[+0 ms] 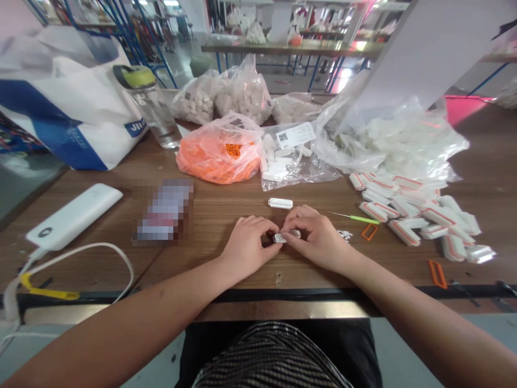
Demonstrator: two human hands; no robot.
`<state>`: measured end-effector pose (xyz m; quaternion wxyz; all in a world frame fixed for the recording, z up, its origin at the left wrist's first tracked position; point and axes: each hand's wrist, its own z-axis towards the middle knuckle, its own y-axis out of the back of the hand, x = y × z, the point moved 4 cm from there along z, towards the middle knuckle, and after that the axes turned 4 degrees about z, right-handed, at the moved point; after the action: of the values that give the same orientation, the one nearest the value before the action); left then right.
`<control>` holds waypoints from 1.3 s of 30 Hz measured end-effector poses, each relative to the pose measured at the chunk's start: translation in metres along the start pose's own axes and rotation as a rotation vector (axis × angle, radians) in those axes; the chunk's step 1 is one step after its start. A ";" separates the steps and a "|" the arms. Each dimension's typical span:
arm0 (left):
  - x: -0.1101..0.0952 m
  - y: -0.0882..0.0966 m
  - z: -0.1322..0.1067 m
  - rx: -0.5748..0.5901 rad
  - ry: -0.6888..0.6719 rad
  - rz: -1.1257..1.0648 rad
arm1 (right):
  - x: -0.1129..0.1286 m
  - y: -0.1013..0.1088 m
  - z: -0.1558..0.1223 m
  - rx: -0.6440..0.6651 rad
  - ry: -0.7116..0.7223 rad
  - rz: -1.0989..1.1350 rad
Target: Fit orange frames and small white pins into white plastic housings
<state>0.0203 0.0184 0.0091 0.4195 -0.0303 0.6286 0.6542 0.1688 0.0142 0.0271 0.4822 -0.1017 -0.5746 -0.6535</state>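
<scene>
On the brown wooden tabletop (226, 202), the left hand (246, 245) and right hand (317, 237) meet near the centre, their fingers curled narrow and pinching a small flat white-and-silver piece (286, 236) from both sides. At twelve o'clock, a white plastic oblong piece (280, 203) lies near the hands, not touching them. At two o'clock, a slim green-handled metal pick (355, 218) lies beside a small orange rectangular frame (369, 232), and beyond them a heap of white oblong pieces with orange-red stripes (416, 213) spreads towards three o'clock. A clear plastic bag of orange bits (220, 153) sits at eleven o'clock, and a white power bank (72, 215) lies at nine o'clock.
</scene>
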 end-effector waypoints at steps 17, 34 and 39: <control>0.003 -0.001 0.000 0.028 0.050 -0.019 | 0.022 -0.007 -0.014 -0.010 0.266 -0.444; 0.003 0.002 0.002 0.041 0.045 -0.006 | -0.055 0.074 -0.024 0.312 -0.386 -0.492; 0.003 0.002 0.001 0.043 0.047 -0.008 | -0.058 0.077 -0.020 0.278 -0.380 -0.468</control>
<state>0.0179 0.0214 0.0089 0.4077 -0.0395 0.6521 0.6380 0.2650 0.0366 0.0308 0.2126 -0.0202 -0.7455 -0.6313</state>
